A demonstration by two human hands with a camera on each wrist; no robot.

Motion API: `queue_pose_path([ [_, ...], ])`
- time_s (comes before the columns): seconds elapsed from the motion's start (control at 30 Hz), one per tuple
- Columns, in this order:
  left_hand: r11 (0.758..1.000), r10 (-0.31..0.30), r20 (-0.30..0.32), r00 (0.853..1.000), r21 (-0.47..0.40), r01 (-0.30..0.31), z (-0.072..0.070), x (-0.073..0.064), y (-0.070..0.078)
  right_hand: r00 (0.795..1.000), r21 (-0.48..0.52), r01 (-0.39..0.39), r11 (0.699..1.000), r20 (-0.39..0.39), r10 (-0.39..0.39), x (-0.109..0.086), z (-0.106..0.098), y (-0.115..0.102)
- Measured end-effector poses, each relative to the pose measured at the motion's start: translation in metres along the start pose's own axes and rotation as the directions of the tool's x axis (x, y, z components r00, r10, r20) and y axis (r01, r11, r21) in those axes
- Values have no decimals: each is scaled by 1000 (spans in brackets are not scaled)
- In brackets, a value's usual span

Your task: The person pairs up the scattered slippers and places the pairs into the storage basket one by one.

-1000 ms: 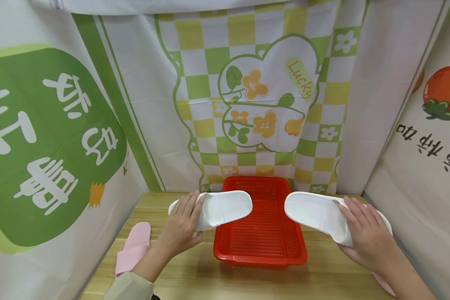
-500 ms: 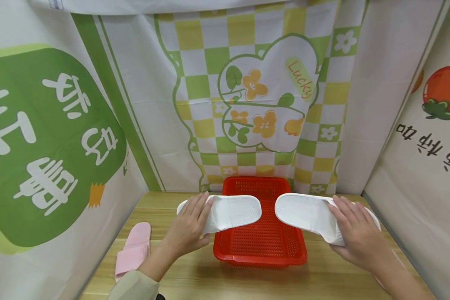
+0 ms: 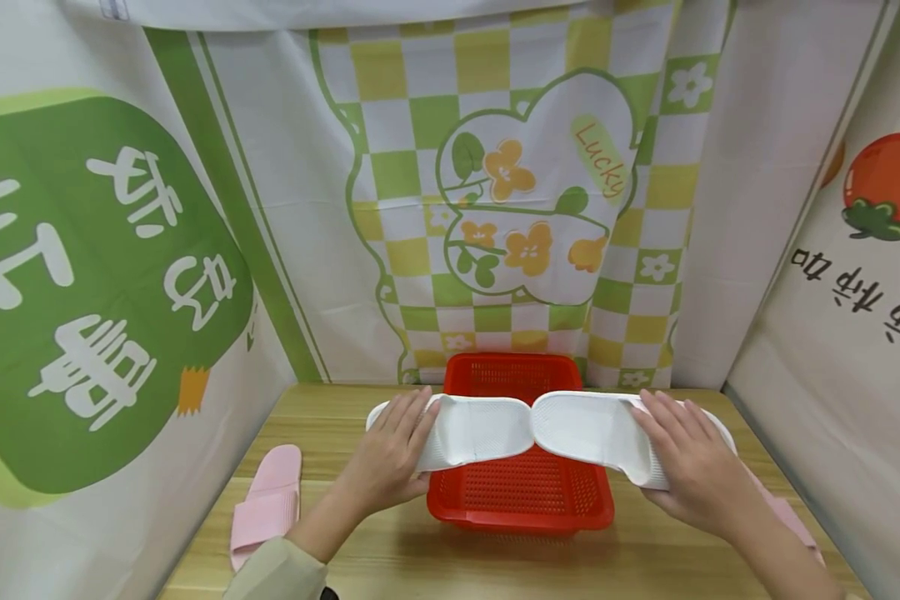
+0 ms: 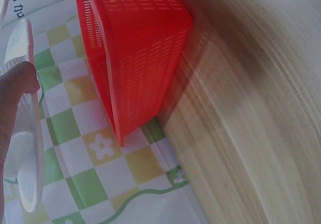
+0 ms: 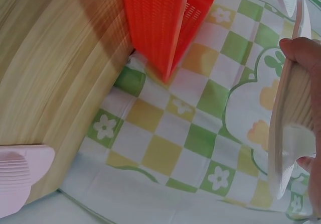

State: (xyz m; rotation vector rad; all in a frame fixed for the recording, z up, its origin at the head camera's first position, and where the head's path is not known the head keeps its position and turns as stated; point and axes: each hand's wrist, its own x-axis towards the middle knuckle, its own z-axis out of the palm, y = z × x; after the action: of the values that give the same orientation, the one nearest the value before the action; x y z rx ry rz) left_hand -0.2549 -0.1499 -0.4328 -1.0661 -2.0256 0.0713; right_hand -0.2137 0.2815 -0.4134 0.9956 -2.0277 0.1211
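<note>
Above red basket (image 3: 521, 522), tips of left white slipper (image 3: 487, 429) and right white slipper (image 3: 581, 429) nearly met — left hand (image 3: 387, 457), right hand (image 3: 696, 471) gripped one each, fingers curled; positioning apparently, lowering likely needed next.

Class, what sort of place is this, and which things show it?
Possibly a small staged booth indoors: printed cloth hangs on three sides of a wooden table, where a red basket stands.
</note>
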Motion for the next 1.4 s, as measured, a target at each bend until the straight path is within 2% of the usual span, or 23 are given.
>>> queue_pose_path([
  [0.63, 999, 45, 0, 999, -9, -45, 4, 10, 8, 1000, 6, 20, 1000, 0, -20, 11, 8, -7],
  [0.9, 998, 49, 4, 999, -25, -49, 6, 13, 13, 998, 5, 12, 1000, 54, -12, 13, 9, -12],
  [1.2, 998, 53, 20, 998, -29, -52, 8, 16, 17, 999, 31, 30, 999, 27, -31, 15, 14, -16],
  [1.4, 998, 61, 21, 998, -34, -60, 9, 18, 20, 998, 65, 37, 997, 56, -41, 18, 16, -18],
])
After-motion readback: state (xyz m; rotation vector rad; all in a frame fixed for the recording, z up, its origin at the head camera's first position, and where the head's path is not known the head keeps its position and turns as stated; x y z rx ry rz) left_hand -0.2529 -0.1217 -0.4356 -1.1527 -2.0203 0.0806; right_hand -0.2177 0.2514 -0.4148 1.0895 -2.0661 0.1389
